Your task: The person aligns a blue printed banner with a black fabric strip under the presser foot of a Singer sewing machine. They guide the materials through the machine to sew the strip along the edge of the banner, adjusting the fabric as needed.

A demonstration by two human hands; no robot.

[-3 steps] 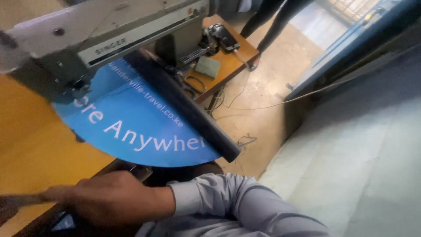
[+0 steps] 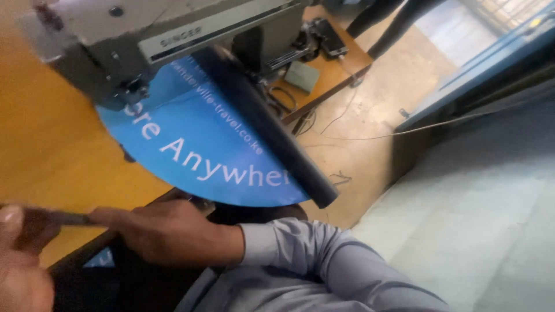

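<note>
Your right hand (image 2: 167,231) pinches a thin dark strip (image 2: 63,218) at the yellow table's (image 2: 52,156) edge; whether your left hand (image 2: 20,260) grips it, you cannot tell. It looks light, limp; hold near the ends, taut

Orange-yellow wooden table (image 2: 52,156) spans left side. Grey sewing machine (image 2: 144,40) stands on far part of it. Blue printed fabric (image 2: 196,156) lies under machine head, draping over near-right edge; dark band (image 2: 260,124) runs along fabric's right side. Far right: table end (image 2: 341,63) carries dark devices (image 2: 324,34), grey pad (image 2: 302,76), cables.
</note>
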